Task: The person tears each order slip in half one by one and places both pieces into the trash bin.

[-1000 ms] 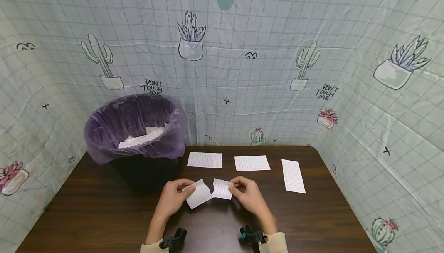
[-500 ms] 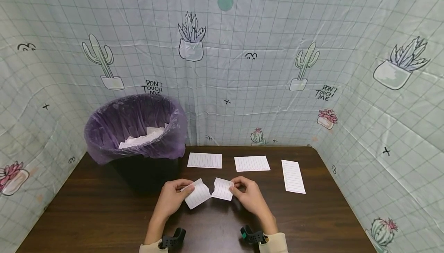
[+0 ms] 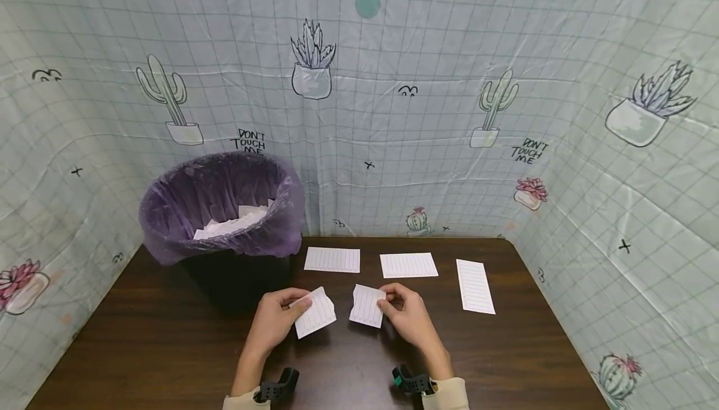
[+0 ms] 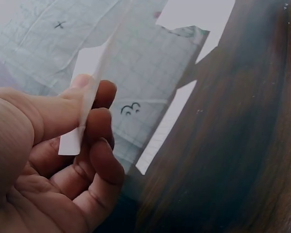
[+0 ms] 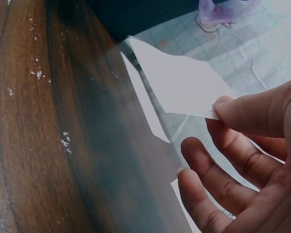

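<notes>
My left hand (image 3: 275, 321) pinches the left piece (image 3: 316, 314) of lined white paper, thumb on one face and fingers behind the other. My right hand (image 3: 412, 321) holds the right piece (image 3: 367, 306) between thumb and forefinger, the other fingers loosely curled away from it. The pieces are held over the near middle of the dark wooden table (image 3: 359, 369), their ragged edges facing each other across a gap, so I judge this tear complete; neither piece is in the bin yet.

Beyond my hands, three slips lie flat and whole along the far side: the left slip (image 3: 332, 259), the middle slip (image 3: 409, 265) and, turned lengthwise to me, the right slip (image 3: 475, 286). These look untouched. Far left stands the black bin (image 3: 236, 279) with its purple liner (image 3: 288, 226), white paper (image 3: 233, 226) inside; how many pieces, I cannot tell. White crumbs (image 5: 65, 142) dot the table.
</notes>
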`<action>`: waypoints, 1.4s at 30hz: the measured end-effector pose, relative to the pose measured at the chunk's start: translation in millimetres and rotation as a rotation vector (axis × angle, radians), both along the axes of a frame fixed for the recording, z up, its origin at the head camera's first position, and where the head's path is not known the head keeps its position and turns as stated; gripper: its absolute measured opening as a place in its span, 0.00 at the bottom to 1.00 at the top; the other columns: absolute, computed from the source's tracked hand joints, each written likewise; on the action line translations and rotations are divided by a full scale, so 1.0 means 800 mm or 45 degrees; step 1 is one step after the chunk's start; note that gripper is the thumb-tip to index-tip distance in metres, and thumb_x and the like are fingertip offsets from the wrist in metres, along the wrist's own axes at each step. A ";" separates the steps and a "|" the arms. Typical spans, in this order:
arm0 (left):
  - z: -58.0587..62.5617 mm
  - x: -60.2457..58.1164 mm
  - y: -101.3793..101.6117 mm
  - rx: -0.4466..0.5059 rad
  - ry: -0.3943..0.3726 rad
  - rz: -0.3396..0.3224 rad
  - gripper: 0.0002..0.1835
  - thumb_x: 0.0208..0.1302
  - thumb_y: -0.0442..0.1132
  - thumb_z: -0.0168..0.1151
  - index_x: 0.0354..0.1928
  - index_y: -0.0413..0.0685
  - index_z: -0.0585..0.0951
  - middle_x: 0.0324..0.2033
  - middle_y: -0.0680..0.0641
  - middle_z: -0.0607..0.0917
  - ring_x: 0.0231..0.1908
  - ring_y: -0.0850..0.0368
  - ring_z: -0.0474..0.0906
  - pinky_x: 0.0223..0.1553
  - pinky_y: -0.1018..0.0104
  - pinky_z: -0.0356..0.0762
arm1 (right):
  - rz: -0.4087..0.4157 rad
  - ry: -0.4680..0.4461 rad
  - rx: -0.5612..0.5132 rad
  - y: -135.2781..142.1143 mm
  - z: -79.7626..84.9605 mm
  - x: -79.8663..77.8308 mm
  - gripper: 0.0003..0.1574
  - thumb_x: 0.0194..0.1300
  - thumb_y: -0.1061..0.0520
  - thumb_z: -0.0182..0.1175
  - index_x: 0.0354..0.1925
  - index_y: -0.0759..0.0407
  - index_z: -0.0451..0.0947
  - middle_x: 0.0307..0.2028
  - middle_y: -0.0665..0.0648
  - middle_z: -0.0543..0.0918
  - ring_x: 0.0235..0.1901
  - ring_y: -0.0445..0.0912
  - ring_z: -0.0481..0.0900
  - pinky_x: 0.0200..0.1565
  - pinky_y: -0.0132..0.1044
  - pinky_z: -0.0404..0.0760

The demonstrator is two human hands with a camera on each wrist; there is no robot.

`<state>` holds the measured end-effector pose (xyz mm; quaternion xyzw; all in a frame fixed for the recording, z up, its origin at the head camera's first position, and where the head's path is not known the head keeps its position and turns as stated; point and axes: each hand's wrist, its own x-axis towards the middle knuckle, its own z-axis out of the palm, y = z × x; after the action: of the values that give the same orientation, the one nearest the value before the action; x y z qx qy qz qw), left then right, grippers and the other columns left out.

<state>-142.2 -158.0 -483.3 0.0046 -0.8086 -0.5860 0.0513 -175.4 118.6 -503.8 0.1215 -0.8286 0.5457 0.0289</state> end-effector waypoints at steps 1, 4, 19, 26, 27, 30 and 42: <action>0.002 0.001 0.000 0.003 0.000 -0.001 0.06 0.64 0.31 0.71 0.41 0.36 0.89 0.33 0.41 0.90 0.26 0.65 0.80 0.29 0.71 0.78 | -0.008 0.007 -0.006 0.001 0.000 0.000 0.07 0.64 0.70 0.67 0.41 0.65 0.84 0.31 0.55 0.83 0.33 0.37 0.79 0.39 0.29 0.81; 0.005 0.002 -0.001 -0.008 0.005 -0.006 0.06 0.64 0.33 0.72 0.40 0.38 0.90 0.32 0.43 0.90 0.25 0.65 0.79 0.29 0.71 0.77 | -0.024 0.031 -0.011 0.001 0.001 0.000 0.04 0.65 0.69 0.67 0.39 0.64 0.84 0.31 0.54 0.83 0.32 0.37 0.79 0.39 0.28 0.81; 0.030 0.009 -0.014 -0.245 0.139 -0.076 0.04 0.64 0.39 0.72 0.37 0.48 0.91 0.29 0.53 0.89 0.22 0.67 0.70 0.27 0.71 0.71 | 0.048 0.149 0.067 -0.013 0.031 -0.004 0.02 0.70 0.62 0.66 0.39 0.58 0.86 0.33 0.51 0.86 0.33 0.36 0.79 0.40 0.30 0.82; 0.055 0.019 -0.031 -0.357 0.133 -0.103 0.05 0.67 0.35 0.69 0.42 0.46 0.90 0.36 0.50 0.91 0.29 0.65 0.79 0.34 0.70 0.77 | 0.030 0.273 0.136 -0.021 0.049 -0.006 0.02 0.67 0.60 0.70 0.36 0.55 0.89 0.31 0.46 0.84 0.31 0.37 0.77 0.37 0.30 0.79; 0.058 0.021 -0.035 -0.373 0.127 -0.102 0.05 0.67 0.35 0.69 0.42 0.47 0.90 0.36 0.49 0.91 0.29 0.64 0.80 0.33 0.70 0.77 | 0.033 0.269 0.139 -0.023 0.051 -0.006 0.02 0.66 0.60 0.70 0.35 0.54 0.89 0.31 0.46 0.84 0.30 0.37 0.76 0.36 0.30 0.78; 0.067 0.027 -0.045 -0.420 0.126 -0.088 0.05 0.67 0.35 0.69 0.41 0.49 0.90 0.35 0.51 0.92 0.30 0.65 0.81 0.32 0.70 0.77 | 0.071 0.261 0.135 -0.028 0.058 -0.008 0.02 0.67 0.60 0.69 0.37 0.54 0.89 0.31 0.46 0.84 0.31 0.36 0.77 0.37 0.30 0.79; 0.109 0.039 -0.079 -0.561 0.381 -0.078 0.03 0.65 0.40 0.73 0.34 0.49 0.90 0.27 0.58 0.89 0.25 0.71 0.78 0.27 0.70 0.74 | 0.221 0.318 0.154 -0.047 0.093 -0.022 0.04 0.71 0.59 0.65 0.38 0.57 0.86 0.31 0.51 0.86 0.27 0.36 0.77 0.34 0.31 0.79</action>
<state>-111.2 -220.9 -396.4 -0.1179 -0.8999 -0.3913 0.1524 -192.9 81.1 -429.3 0.2612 -0.8363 0.4759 0.0772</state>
